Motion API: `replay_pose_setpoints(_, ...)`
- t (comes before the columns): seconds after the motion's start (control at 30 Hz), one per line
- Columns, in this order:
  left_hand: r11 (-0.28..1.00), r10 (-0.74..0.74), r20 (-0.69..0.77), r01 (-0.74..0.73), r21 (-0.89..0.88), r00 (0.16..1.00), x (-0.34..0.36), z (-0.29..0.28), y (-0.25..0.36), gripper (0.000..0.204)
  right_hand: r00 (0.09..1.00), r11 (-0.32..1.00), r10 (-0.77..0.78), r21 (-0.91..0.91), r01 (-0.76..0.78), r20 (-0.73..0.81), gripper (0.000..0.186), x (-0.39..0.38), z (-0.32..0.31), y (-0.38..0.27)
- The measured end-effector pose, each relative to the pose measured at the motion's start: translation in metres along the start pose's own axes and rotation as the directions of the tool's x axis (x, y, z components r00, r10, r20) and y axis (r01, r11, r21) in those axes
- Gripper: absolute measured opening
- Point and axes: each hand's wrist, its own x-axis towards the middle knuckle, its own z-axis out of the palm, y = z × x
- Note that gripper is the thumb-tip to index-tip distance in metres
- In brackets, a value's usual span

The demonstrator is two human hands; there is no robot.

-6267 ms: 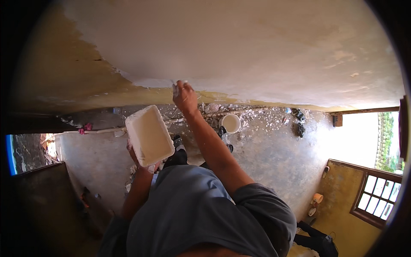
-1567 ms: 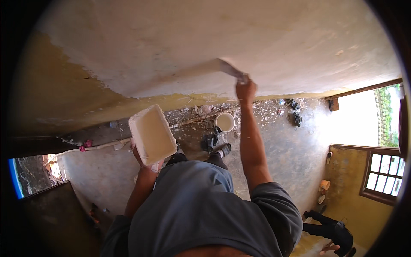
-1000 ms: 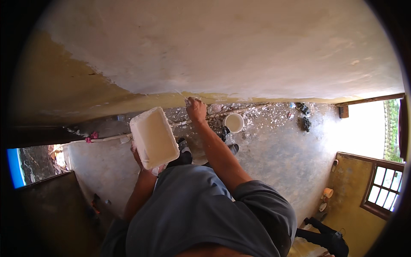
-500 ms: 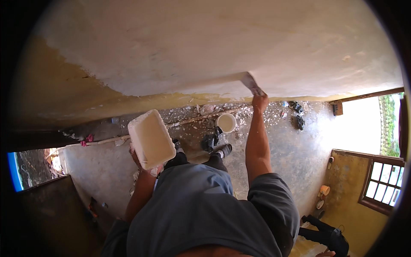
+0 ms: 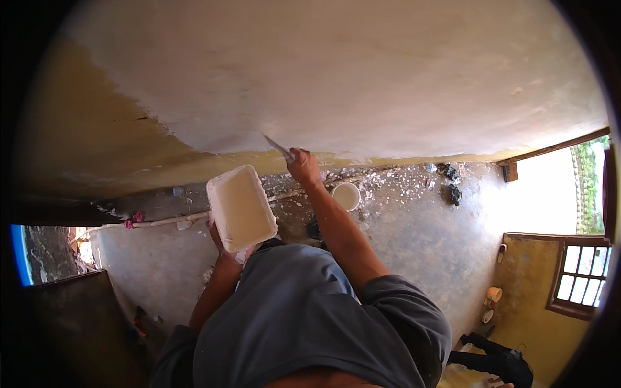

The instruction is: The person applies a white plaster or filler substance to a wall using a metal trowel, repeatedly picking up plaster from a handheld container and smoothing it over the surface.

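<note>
My right hand (image 5: 304, 167) is closed round the handle of a putty knife (image 5: 279, 147), whose blade is seen nearly edge-on at the wall (image 5: 362, 84). Pale plaster coats most of that wall, with bare yellow paint at its left and along the bottom. In my left hand (image 5: 217, 234), a rectangular whitish tub (image 5: 243, 208) is held tilted in front of my body. Its inside is smeared with cream-coloured filler. The tub hides most of the left fingers.
On the floor stands a round white bucket (image 5: 346, 196), amid scattered white flakes. A long pole (image 5: 174, 220) lies along the wall's foot. Black plastic scraps (image 5: 455, 194) are farther right. A person in dark clothes (image 5: 495, 359) is at lower right, near a barred window (image 5: 585, 271).
My right hand has swept left along the wall with the putty knife, which has turned edge-on. The tub has shifted slightly right in view.
</note>
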Motion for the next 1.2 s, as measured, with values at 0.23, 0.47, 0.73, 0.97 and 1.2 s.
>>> replay_pose_setpoints(0.23,0.989,0.14,0.047,-0.142,0.044,0.989,-0.007,0.016,-0.01,0.066,0.969,0.983,0.14,-0.085,-0.161,-0.206,0.038,0.026,-0.064,0.057)
replay_pose_setpoints(0.47,0.99,0.125,0.106,-0.13,0.046,0.986,-0.002,0.024,-0.013,0.064,0.846,0.959,0.245,-0.01,-0.283,-0.474,0.036,0.002,-0.149,0.153)
replay_pose_setpoints(0.73,0.975,0.221,0.054,-0.219,-0.045,0.974,0.003,0.035,-0.021,0.058,0.693,0.508,0.559,0.848,0.148,-0.456,0.028,-0.069,-0.212,0.083)
replay_pose_setpoints(0.97,0.989,0.141,0.235,-0.127,-0.072,0.962,0.005,0.032,-0.014,0.057,0.986,0.11,-0.05,0.981,0.162,-0.158,0.026,-0.022,-0.219,-0.14)
replay_pose_setpoints(1.2,0.987,0.159,0.194,-0.149,-0.068,0.968,0.007,0.03,0.007,0.057,0.966,0.234,-0.221,0.954,0.187,-0.135,0.023,-0.002,-0.15,-0.241)
